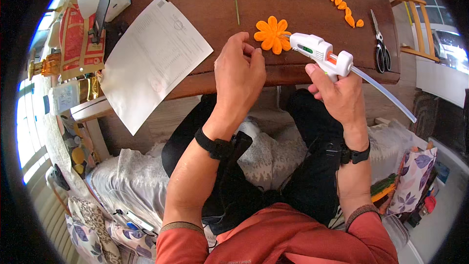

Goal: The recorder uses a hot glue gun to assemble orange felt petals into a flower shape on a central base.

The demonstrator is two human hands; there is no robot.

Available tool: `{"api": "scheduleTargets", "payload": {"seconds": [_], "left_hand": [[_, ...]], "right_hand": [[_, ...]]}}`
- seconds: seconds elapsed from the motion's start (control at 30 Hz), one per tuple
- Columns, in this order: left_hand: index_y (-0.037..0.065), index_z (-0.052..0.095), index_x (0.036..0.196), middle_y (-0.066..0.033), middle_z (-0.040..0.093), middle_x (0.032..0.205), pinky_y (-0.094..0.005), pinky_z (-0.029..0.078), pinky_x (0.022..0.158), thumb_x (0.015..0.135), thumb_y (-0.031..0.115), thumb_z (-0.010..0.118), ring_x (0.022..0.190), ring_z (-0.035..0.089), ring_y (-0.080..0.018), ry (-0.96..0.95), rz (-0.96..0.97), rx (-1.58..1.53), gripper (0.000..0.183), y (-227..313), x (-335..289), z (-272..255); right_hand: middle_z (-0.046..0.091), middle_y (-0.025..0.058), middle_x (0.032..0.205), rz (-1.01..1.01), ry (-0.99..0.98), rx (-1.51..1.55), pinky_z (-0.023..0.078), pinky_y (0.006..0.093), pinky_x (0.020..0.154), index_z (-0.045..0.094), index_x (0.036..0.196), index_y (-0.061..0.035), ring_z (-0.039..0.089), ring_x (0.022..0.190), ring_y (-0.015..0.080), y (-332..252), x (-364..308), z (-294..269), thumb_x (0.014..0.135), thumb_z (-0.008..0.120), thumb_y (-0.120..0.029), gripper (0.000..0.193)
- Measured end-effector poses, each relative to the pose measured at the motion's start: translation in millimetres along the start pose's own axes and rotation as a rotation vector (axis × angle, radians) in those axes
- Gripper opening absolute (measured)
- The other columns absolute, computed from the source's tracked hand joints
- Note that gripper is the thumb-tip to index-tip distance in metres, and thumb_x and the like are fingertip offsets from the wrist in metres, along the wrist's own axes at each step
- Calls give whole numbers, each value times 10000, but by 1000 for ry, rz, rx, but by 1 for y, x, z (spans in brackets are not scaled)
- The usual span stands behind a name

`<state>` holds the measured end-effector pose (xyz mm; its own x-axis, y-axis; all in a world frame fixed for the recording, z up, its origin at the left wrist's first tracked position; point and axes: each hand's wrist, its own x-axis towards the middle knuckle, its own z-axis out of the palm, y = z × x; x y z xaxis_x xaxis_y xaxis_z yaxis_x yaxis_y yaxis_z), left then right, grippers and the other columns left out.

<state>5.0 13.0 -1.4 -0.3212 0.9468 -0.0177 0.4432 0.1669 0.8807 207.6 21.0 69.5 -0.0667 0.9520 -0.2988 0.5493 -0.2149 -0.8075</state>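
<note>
In my right hand (342,95) is a white hot glue gun (312,49), the fingers wrapped around its grip. A long translucent glue stick (386,95) sticks out of its back end. The gun's nozzle points left, over the middle of an orange fuzzy flower (271,36) with rounded petals. Close to the flower's lower left, my left hand (239,76) is bent with its fingers curled in; what they hold, if anything, is hidden. Above the flower, a thin green stem (236,0) lies on the brown table (195,5).
Several loose orange petals (338,1) form a row at the upper right. Scissors (381,49) with dark handles lie near the table's right edge. A printed paper sheet (151,63) overhangs the front edge at the left, beside packages (80,39) and a phone on a stand (101,14).
</note>
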Motion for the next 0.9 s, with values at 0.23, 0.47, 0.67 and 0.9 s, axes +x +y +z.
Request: {"api": "scheduleTargets", "payload": {"seconds": [0.23,0.47,0.67,0.9], "left_hand": [[-64,648,1185,-206,727,923,-436,563,777,900,94,691,844,719,-361,-30,-24,-49,329,0,3,1],[-50,663,1182,-199,737,909,-441,567,780,893,98,691,842,726,-360,-49,-36,-51,326,1,4,2],[-51,665,1178,-202,737,912,-435,571,767,894,93,695,834,730,-362,-44,-27,-38,321,0,5,1],[-63,661,1187,-213,736,918,-439,573,780,899,89,692,855,732,-372,-62,-28,-42,327,1,6,1]], "right_hand": [[742,85,843,26,10,-164,562,267,568,742,1133,45,704,666,122,1,-1,-3,922,770,-315,418],[725,71,811,17,7,-199,558,267,566,743,1103,43,691,647,118,2,0,-2,924,768,-334,418],[704,150,713,-31,28,-215,538,382,613,735,1005,-13,725,663,282,1,-1,4,930,759,-342,338],[707,244,835,-157,41,-217,552,427,667,721,1035,-2,721,790,415,7,4,8,917,771,-309,332]]}}
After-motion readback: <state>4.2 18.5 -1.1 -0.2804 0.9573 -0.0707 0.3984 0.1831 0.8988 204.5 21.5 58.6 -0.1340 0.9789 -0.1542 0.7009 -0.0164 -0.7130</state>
